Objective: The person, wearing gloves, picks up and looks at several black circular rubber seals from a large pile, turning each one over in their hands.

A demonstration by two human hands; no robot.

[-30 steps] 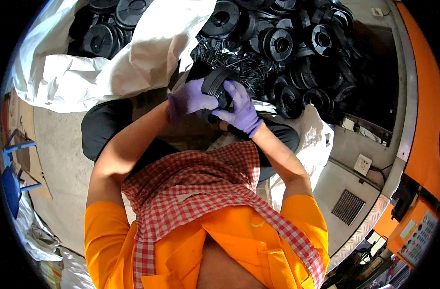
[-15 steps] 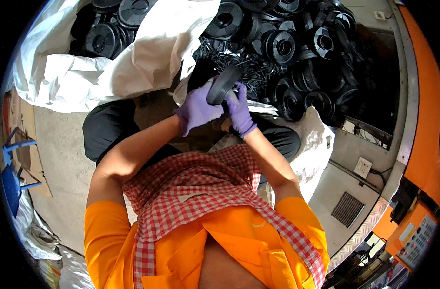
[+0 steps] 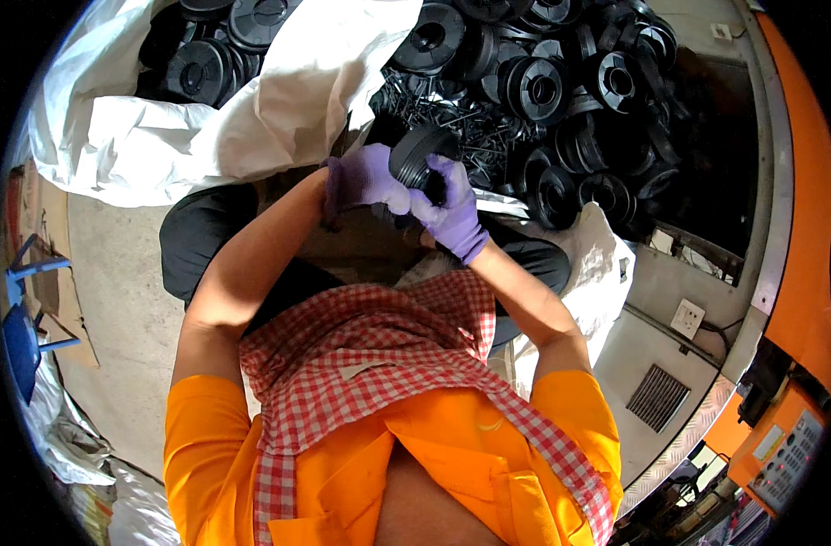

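A round black plastic spool (image 3: 419, 155) with a ribbed rim is held up between my hands, tilted, in front of the pile. My left hand (image 3: 368, 180), in a purple glove, is closed on its left side. My right hand (image 3: 452, 218), gloved the same, has its fingers closed at the spool's lower right edge, the fingertips close to those of my left hand. Just beyond is a tangle of thin black plastic sticks (image 3: 484, 132). The fingers partly hide the spool's lower side.
Many black spools (image 3: 538, 91) are heaped ahead and to the right. A white sack (image 3: 197, 146) with more spools lies at the far left, and white sheeting (image 3: 575, 282) by my right knee. An orange machine (image 3: 807, 182) with a control panel (image 3: 784, 455) stands at right.
The spool has turned in my hands, showing a different tilt. My right hand has swung lower and inward against its edge, while my left hand has shifted slightly up its side.
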